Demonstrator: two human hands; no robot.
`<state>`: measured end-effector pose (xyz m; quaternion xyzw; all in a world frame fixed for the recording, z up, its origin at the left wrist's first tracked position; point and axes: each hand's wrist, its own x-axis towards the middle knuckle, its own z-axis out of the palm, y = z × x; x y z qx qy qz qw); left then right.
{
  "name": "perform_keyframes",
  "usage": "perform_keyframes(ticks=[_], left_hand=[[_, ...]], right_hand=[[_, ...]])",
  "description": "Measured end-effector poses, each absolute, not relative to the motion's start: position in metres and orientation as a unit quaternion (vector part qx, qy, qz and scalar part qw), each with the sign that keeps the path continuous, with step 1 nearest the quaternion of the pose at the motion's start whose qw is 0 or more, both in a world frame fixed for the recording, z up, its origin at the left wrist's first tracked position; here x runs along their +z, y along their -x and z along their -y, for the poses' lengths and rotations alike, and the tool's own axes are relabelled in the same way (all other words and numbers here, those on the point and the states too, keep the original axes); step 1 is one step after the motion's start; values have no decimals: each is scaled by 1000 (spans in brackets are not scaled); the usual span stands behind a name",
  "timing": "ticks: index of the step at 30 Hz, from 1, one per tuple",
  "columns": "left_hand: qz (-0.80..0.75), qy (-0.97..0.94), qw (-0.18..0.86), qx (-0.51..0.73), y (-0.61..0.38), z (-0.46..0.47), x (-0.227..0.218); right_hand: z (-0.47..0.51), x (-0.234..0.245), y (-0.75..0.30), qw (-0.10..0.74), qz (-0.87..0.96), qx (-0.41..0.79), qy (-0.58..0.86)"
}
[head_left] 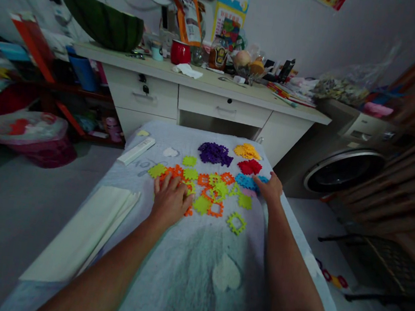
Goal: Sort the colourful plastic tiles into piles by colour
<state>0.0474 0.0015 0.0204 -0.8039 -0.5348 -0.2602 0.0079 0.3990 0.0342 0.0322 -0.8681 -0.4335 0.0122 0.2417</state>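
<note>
My left hand [172, 196] lies over the left part of a loose spread of orange pieces [216, 208] and lime-green pieces [237, 223], fingers spread and palm down. These are flat plastic building pieces with notched edges, some square frames, some solid. My right hand [270, 186] is at the right edge of the cloth, its fingers reaching to a small pile of blue pieces [245, 181]. Whether it pinches one is hidden. Behind the blue pile sit a red pile [249, 166], a yellow pile [247, 151] and a larger purple pile [215, 153].
A grey-blue cloth [194, 265] covers the low table. On its left are a folded white cloth [84, 236] and a long white box [137, 151]. A cluttered white desk [219, 89] stands behind, a washing machine [343, 157] at right, a pink bin [31, 139] at left.
</note>
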Motion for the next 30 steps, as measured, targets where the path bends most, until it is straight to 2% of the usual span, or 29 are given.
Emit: perform_keyframes(ticks=[5,12,21,27,30], left_hand=[[528,804,-2,-273,-46,-8,18],[452,844,-46,-286,-52,-8,13],[429,860,-68,-267,-53,-6,6],[423,857,-85,-282,-54,-6,7],[421,852,-95,-298,-55,-6,5]], right_hand=[[-27,20,-393,195,473,47,858],[-28,12,-380,314,617,58,719],[-25,27,-336,304,669,125,667],[-21,39,-292,426,655,203,590],[-18,40,-266,453,668,272,524]])
